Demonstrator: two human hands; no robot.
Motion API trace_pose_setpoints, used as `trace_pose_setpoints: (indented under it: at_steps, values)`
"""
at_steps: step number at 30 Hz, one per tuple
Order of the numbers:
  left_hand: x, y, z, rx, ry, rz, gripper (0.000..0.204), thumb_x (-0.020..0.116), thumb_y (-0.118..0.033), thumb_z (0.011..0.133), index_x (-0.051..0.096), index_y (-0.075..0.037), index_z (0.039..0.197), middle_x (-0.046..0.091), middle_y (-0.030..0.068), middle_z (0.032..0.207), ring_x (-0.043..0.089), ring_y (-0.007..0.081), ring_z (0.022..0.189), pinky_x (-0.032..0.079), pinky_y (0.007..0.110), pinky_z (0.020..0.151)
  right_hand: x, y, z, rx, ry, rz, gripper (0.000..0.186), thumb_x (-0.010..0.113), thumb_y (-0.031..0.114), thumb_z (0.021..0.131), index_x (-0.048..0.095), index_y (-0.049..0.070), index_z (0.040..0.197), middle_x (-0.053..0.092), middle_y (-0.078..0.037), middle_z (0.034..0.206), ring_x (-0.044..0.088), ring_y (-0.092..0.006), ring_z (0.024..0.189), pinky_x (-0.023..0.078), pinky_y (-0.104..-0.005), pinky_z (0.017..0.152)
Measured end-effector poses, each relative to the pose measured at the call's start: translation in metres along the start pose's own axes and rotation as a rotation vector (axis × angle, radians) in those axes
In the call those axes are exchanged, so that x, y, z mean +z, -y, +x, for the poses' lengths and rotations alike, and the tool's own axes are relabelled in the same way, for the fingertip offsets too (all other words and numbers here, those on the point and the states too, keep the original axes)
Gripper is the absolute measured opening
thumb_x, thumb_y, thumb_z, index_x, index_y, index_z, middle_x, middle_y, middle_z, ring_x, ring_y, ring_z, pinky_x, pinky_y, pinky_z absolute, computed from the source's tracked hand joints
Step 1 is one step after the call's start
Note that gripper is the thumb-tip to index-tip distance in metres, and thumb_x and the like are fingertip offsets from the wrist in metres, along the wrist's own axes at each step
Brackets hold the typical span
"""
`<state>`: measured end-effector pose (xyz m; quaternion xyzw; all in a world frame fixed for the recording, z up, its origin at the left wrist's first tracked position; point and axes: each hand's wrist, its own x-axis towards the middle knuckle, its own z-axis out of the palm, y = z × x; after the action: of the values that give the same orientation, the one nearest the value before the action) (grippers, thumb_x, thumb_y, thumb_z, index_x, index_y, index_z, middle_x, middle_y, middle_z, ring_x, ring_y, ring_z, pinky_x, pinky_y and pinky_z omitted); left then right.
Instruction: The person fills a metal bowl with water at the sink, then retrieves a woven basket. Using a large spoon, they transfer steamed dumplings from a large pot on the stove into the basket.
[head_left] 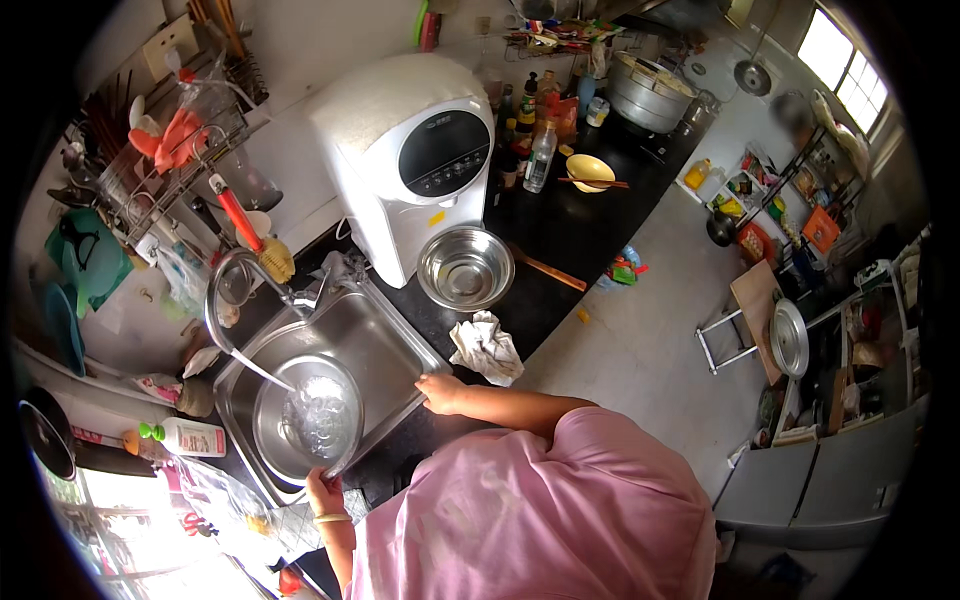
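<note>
In the sink (385,345) stands a metal basin (272,452) with water in it. A curved faucet (213,300) pours a stream into the basin, and the surface is churned and bubbling. My left hand (322,493), with a bangle at the wrist, grips the basin's near rim. My right hand (440,393) lies at the sink's right edge, its fingers curled over the rim. Beyond that hand, a crumpled whitish cloth (486,348) lies on the black counter.
A white water dispenser (400,150) stands behind the sink, with a steel bowl (466,268) before it and a wooden-handled utensil (550,270) alongside. Farther along the counter are a yellow bowl (590,172), bottles (540,158) and a large pot (648,95). A utensil rack (180,185) hangs at left.
</note>
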<state>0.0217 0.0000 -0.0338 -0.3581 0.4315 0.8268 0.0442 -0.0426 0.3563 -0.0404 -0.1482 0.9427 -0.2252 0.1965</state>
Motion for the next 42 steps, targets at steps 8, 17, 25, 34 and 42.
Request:
trace_pose_setpoints:
  at_steps: [8,17,25,34,42]
  values:
    - [0.005,-0.001,-0.002,-0.019,-0.025,0.01,0.009,0.054,-0.007,0.075,0.054,-0.008,0.066,0.059,0.0046,0.062,0.058,0.0176,0.054,0.05,0.027,0.051,0.004,0.002,-0.011,-0.049,0.042,-0.098,0.054,0.057,0.02,0.081,0.043,-0.006,0.127,0.036,-0.024,0.138,0.045,-0.029,0.122,0.042,-0.0345,0.097]
    - [-0.001,-0.002,-0.001,-0.021,0.012,0.063,0.006,0.054,-0.008,0.074,0.056,-0.006,0.069,0.061,0.0058,0.068,0.06,0.0183,0.06,0.052,0.028,0.057,0.004,0.008,-0.013,-0.058,0.071,-0.145,0.057,0.056,0.018,0.081,0.04,-0.006,0.13,0.033,-0.026,0.139,0.048,-0.0295,0.119,0.044,-0.0346,0.095]
    - [-0.007,0.003,0.006,-0.017,0.031,0.023,0.006,0.055,-0.011,0.076,0.057,-0.006,0.074,0.064,0.0064,0.07,0.064,0.0238,0.062,0.051,0.025,0.053,0.005,0.009,-0.018,-0.064,0.031,-0.22,0.046,0.046,0.017,0.086,0.044,-0.003,0.127,0.041,-0.022,0.135,0.054,-0.025,0.113,0.046,-0.0316,0.092]
    - [-0.016,0.005,0.016,-0.031,0.039,0.017,0.008,0.054,-0.011,0.077,0.057,-0.004,0.074,0.064,0.008,0.072,0.066,0.0272,0.065,0.051,0.023,0.051,0.007,0.007,-0.016,-0.068,0.034,-0.243,0.05,0.053,0.021,0.084,0.044,-0.004,0.127,0.042,-0.022,0.134,0.055,-0.0246,0.111,0.047,-0.0318,0.09]
    - [-0.005,0.002,0.002,-0.018,0.034,0.056,0.004,0.055,-0.009,0.074,0.056,-0.006,0.072,0.062,0.004,0.069,0.06,0.0161,0.06,0.049,0.025,0.057,0.011,0.006,-0.014,-0.068,0.033,-0.25,0.052,0.053,0.023,0.085,0.043,-0.004,0.128,0.044,-0.022,0.133,0.056,-0.0249,0.109,0.048,-0.0318,0.09]
